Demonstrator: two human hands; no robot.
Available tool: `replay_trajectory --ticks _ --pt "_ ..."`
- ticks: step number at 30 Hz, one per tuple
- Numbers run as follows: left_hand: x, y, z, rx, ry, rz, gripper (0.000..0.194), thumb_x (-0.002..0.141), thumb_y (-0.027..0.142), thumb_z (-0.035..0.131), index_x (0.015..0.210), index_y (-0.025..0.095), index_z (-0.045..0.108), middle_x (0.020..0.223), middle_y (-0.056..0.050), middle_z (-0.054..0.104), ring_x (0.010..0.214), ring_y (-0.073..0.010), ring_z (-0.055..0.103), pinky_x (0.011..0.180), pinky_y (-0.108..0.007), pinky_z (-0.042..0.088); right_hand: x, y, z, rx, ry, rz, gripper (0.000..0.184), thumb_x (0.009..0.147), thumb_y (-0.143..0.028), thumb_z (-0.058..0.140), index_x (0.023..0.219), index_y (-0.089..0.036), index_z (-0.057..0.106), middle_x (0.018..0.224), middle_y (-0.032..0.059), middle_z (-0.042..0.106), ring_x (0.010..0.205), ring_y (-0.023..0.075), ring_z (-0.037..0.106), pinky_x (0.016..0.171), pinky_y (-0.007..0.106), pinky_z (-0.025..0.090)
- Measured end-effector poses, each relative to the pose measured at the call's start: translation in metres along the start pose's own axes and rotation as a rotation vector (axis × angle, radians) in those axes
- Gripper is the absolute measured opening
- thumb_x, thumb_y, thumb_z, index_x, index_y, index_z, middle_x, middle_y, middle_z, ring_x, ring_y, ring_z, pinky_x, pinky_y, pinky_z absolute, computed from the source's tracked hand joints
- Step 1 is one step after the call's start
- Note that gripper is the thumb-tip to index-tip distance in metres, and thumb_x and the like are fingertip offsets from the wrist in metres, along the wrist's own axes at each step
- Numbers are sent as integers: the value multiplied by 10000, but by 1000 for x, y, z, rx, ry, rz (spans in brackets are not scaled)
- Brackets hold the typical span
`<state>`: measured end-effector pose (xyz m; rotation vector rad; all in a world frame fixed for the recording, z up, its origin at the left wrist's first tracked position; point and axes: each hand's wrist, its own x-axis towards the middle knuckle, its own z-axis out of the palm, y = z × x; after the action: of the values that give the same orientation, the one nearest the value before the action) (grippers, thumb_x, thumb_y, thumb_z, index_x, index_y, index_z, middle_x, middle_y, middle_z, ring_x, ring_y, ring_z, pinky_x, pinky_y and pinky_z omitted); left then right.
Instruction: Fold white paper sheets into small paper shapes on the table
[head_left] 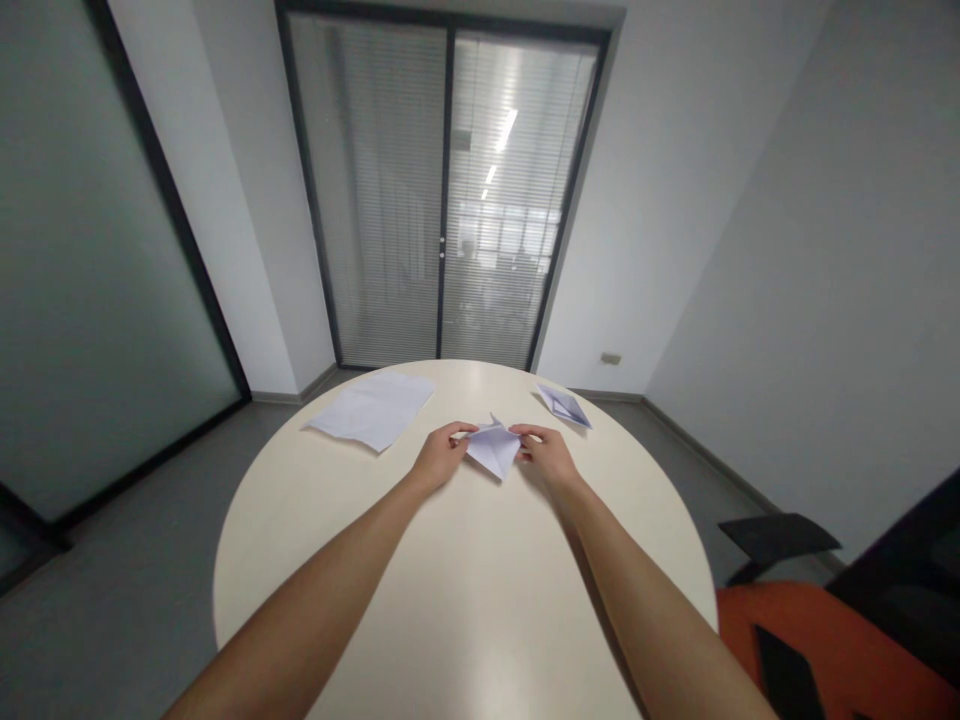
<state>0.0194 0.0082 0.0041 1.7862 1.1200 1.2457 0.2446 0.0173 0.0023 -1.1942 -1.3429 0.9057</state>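
A small piece of folded white paper (495, 452) is held between my two hands over the middle of the far half of the table. It has a pointed corner toward me and a thin tip sticking up at its far side. My left hand (442, 452) pinches its left edge between thumb and fingers. On the opposite edge, my right hand (547, 452) grips it the same way, with the fingers bent. Whether the paper touches the tabletop I cannot tell.
The round cream table (450, 600) carries a stack or sheet of white paper (371, 408) at far left and another folded paper (564, 405) at far right. An orange chair (825, 640) with a black armrest (780, 538) stands at the right. Behind is a glass door with blinds (375, 200).
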Motion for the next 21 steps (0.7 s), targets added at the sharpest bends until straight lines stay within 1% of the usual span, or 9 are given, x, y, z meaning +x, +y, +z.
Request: replay_trajectory --ticks 6,9,13,16,18,21 --pt "3 8 0 -76 72 -26 336 777 61 527 980 160 777 1107 -85 764 1049 -225 689 995 -377 515 -1 -2 -4 77 -21 21 247 701 -284 647 868 -164 784 1037 119 760 770 204 712 607 297 597" --pt "4 9 0 -158 86 -56 302 789 96 549 974 165 778 1121 -85 760 1052 -228 687 970 -380 536 -1 -4 -5 63 -49 -10 293 685 -274 632 918 -177 780 1139 120 736 876 229 715 687 341 603" --pt "5 7 0 -265 109 -100 271 822 188 582 1006 157 778 1161 -103 749 1063 -242 683 912 -372 565 -3 -3 -2 -17 -114 -179 407 678 -245 651 1072 -203 741 1236 117 700 1059 257 685 853 401 573" --pt "6 4 0 -284 113 -121 259 833 225 594 997 164 786 1152 -97 754 1049 -239 690 900 -365 571 -6 0 1 -186 -118 -319 473 708 -243 677 1180 -231 697 1313 108 652 1210 267 609 971 437 517" --pt "6 2 1 -278 105 -132 253 840 241 601 991 168 790 1140 -93 758 1026 -235 697 887 -360 576 -7 2 1 -297 -135 -426 500 723 -238 704 1222 -245 677 1319 101 644 1241 263 583 1060 468 453" --pt "7 -1 1 -242 95 -145 248 842 229 607 996 164 790 1108 -93 768 981 -224 706 869 -350 576 -7 2 0 -428 -159 -564 539 728 -240 752 1259 -260 664 1301 93 657 1284 276 544 1169 532 318"
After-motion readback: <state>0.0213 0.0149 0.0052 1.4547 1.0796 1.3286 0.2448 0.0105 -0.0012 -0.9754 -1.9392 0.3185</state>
